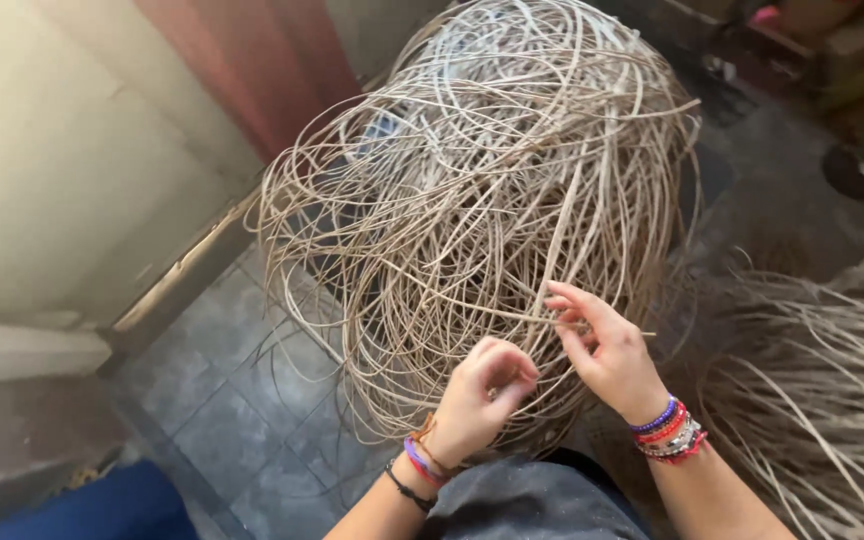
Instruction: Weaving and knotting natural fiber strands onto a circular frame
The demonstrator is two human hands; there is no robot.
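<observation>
Head view — both hands [542, 370] in tangled cane coil [482, 200], pinched strands indistinct.

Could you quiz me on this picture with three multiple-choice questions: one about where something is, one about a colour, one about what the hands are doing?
1. Where is the loose pile of strands?
A. To the right of the big coil
B. On the pale wall
C. On top of the coil

2. What colour is the tangled cane coil?
A. Bright green
B. Pale tan
C. Black

3. What is the right hand doing?
A. Resting flat on the floor
B. Holding a cup
C. Pinching a strand at the coil

Answers: 1 A, the pile lies at the right edge beside the coil. 2 B, the strands are light beige. 3 C, its fingers close on a thin strand, with the left hand curled close beside it.
</observation>
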